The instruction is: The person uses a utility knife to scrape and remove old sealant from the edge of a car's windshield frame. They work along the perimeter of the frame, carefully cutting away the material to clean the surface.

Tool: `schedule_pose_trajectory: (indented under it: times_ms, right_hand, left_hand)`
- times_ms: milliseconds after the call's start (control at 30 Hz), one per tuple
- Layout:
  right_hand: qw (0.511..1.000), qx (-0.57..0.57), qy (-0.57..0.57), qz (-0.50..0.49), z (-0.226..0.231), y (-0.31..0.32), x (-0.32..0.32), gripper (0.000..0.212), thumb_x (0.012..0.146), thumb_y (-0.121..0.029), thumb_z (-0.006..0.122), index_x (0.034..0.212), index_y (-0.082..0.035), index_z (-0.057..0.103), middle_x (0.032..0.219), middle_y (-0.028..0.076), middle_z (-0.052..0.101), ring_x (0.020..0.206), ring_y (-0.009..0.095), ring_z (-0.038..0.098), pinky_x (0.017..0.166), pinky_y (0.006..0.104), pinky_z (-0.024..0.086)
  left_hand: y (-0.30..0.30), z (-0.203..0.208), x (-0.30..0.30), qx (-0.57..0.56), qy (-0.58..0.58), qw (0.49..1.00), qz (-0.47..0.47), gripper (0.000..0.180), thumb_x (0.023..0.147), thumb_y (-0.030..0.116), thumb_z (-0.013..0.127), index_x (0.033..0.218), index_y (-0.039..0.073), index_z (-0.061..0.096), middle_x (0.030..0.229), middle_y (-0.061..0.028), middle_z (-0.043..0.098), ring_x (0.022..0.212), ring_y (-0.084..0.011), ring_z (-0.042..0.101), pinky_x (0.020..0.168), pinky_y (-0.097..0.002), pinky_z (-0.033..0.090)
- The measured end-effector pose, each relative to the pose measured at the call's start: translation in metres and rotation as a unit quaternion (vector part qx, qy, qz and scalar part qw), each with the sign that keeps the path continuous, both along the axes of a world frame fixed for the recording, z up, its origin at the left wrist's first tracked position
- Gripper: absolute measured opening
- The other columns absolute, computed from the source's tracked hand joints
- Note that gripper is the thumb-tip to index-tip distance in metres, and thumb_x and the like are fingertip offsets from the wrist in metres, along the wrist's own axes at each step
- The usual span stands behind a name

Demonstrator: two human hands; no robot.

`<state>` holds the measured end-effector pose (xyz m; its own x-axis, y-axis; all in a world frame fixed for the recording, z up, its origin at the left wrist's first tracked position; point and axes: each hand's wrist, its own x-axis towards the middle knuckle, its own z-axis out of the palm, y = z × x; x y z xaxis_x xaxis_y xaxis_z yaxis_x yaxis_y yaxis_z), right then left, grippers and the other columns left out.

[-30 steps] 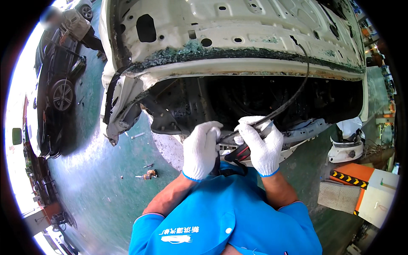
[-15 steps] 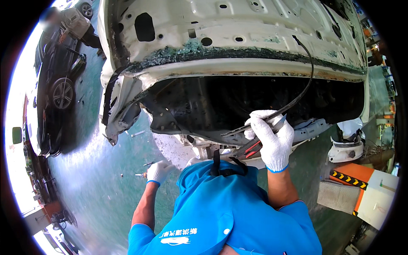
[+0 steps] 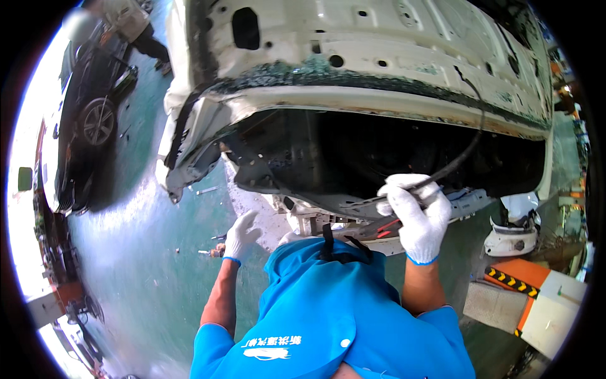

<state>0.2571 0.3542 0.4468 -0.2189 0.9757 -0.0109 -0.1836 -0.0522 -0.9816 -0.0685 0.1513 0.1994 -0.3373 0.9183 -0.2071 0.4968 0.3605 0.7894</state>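
Note:
My right hand [image 3: 416, 221], in a white knit glove, is closed round a long black rubber strip [image 3: 464, 155]. The strip curves up from my fingers to the white car body [image 3: 353, 98], its far end lying on the panel. Beside my right fingers, on the body side, shows a red-handled tool [image 3: 387, 228]; whether the hand grips it too I cannot tell. My left hand [image 3: 242, 236], gloved alike, holds nothing, its fingers apart. It hovers over the green floor, near a small tool [image 3: 213, 252] lying there.
Crumbled glass [image 3: 297, 71] lies along the body's edge above a dark opening [image 3: 379, 148]. The left corner is bent metal [image 3: 183, 167]. A dark car [image 3: 88, 126] and a person [image 3: 129, 25] are far left. At right stand a white bumper part [image 3: 512, 240] and an orange-and-white block [image 3: 536, 297].
My left hand has moved forward a little and its fingers have spread. The view has shifted slightly. My right hand keeps the strip; the pointed metal tip above it no longer shows clearly.

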Motion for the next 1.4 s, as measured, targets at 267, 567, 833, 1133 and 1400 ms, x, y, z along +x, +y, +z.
schedule_pose_trajectory:
  times_ms: [267, 567, 833, 1133, 1400]
  right_hand:
    - [0.999, 0.035, 0.0, -0.008, -0.004, -0.004, 0.004, 0.019, 0.096, 0.004, 0.07, 0.115, 0.007, 0.07, 0.095, 0.016, 0.076, 0.077, 0.016, 0.073, 0.071, 0.0307, 0.064]
    - [0.996, 0.032, -0.069, 0.054, 0.005, -0.009, 0.002, 0.016, 0.094, 0.0, 0.075, 0.109, 0.004, 0.075, 0.092, 0.01, 0.077, 0.08, 0.012, 0.072, 0.073, 0.0246, 0.058]
    - [0.986, 0.065, -0.087, 0.126, 0.002, -0.007, 0.006, 0.022, 0.094, -0.003, 0.077, 0.114, 0.004, 0.074, 0.099, 0.012, 0.078, 0.092, 0.017, 0.076, 0.08, 0.0292, 0.061]
    - [0.999, -0.007, 0.046, -0.021, 0.02, 0.009, 0.031, 0.031, 0.093, 0.004, 0.075, 0.124, 0.004, 0.071, 0.096, 0.009, 0.075, 0.079, 0.012, 0.069, 0.072, 0.0266, 0.057]
    - [0.995, -0.011, 0.079, -0.063, 0.022, 0.019, 0.052, 0.031, 0.094, 0.003, 0.071, 0.125, 0.005, 0.07, 0.097, 0.012, 0.077, 0.079, 0.014, 0.073, 0.068, 0.0252, 0.062]
  left_hand:
    - [0.07, 0.124, 0.043, 0.085, -0.714, 0.691, 0.076, 0.048, 0.105, 0.026, 0.065, 0.144, -0.001, 0.055, 0.119, -0.0158, 0.072, 0.104, -0.0291, 0.072, 0.089, -0.0397, 0.06]
    - [0.102, 0.177, 0.093, 0.141, -0.416, 0.895, -0.079, 0.055, 0.1, 0.028, 0.074, 0.143, -0.003, 0.058, 0.114, -0.0116, 0.072, 0.099, -0.0194, 0.07, 0.087, -0.0321, 0.057]
    - [0.129, 0.202, 0.121, 0.153, -0.281, 0.926, -0.202, 0.025, 0.098, 0.012, 0.072, 0.12, 0.001, 0.075, 0.096, -0.0132, 0.074, 0.086, -0.0238, 0.074, 0.076, -0.0337, 0.059]
    - [0.117, 0.173, 0.117, 0.057, -0.265, 0.948, -0.165, 0.018, 0.102, 0.014, 0.067, 0.109, -0.001, 0.075, 0.095, -0.0111, 0.075, 0.085, -0.0205, 0.074, 0.077, -0.0324, 0.059]
    - [0.108, 0.165, 0.113, 0.07, -0.228, 0.954, -0.182, 0.018, 0.103, 0.015, 0.066, 0.106, 0.0, 0.075, 0.095, -0.0121, 0.075, 0.086, -0.0214, 0.074, 0.077, -0.033, 0.059]
